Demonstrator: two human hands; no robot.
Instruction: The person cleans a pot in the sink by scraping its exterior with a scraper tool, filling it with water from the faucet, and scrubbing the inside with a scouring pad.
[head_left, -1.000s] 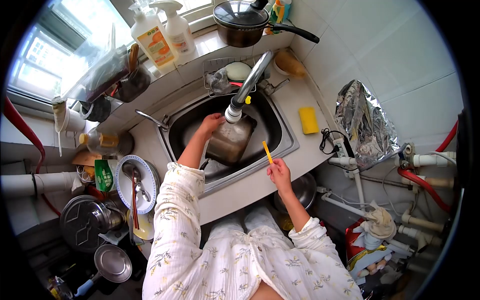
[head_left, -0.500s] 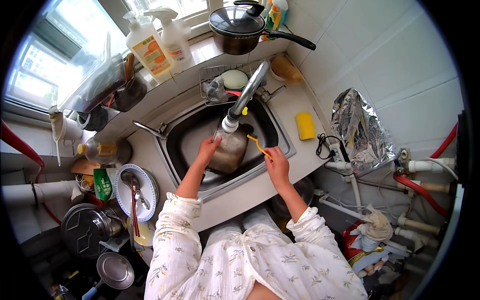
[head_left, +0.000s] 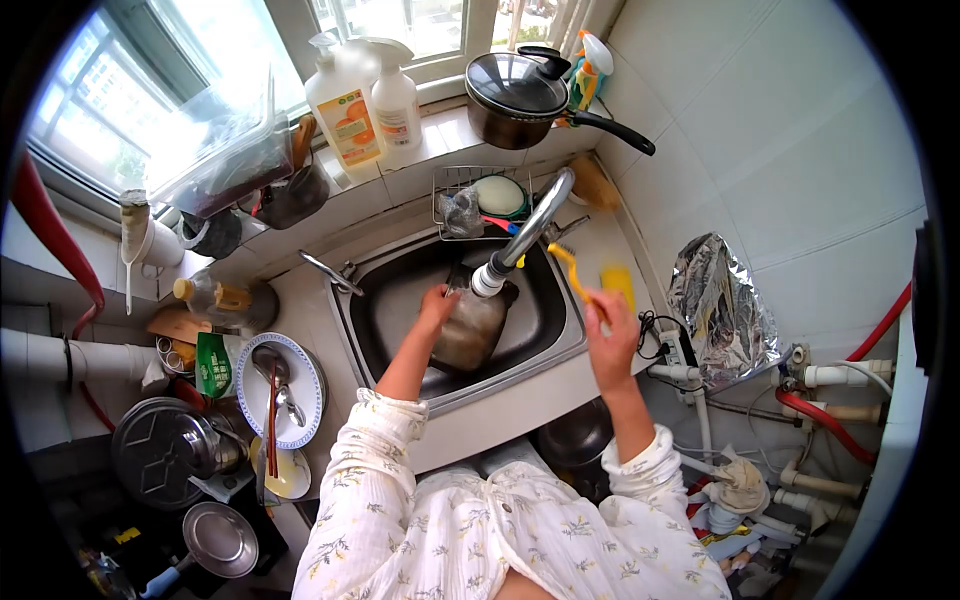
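My left hand (head_left: 436,308) is closed on the edge of a brownish metal vessel (head_left: 470,335) in the sink (head_left: 375,305). The vessel lies tilted under the tap (head_left: 540,212), and its exact kind is unclear. Pinched in my right hand (head_left: 612,335) is a small yellow brush (head_left: 566,265) with dark bristles at its tip, held above the sink's right rim, apart from the vessel. Just behind that hand, a yellow sponge (head_left: 620,280) rests on the counter.
A wire rack (head_left: 445,190) with a soap dish stands behind the sink. On the sill are pump bottles (head_left: 345,115) and a lidded pot (head_left: 510,105). Stacked bowls (head_left: 318,390) with chopsticks sit at left; foil (head_left: 715,310) and pipes (head_left: 840,375) are at right.
My right hand has lifted the brush up and to the right, away from the vessel. My left hand keeps its hold on the vessel. The whole view has shifted slightly.
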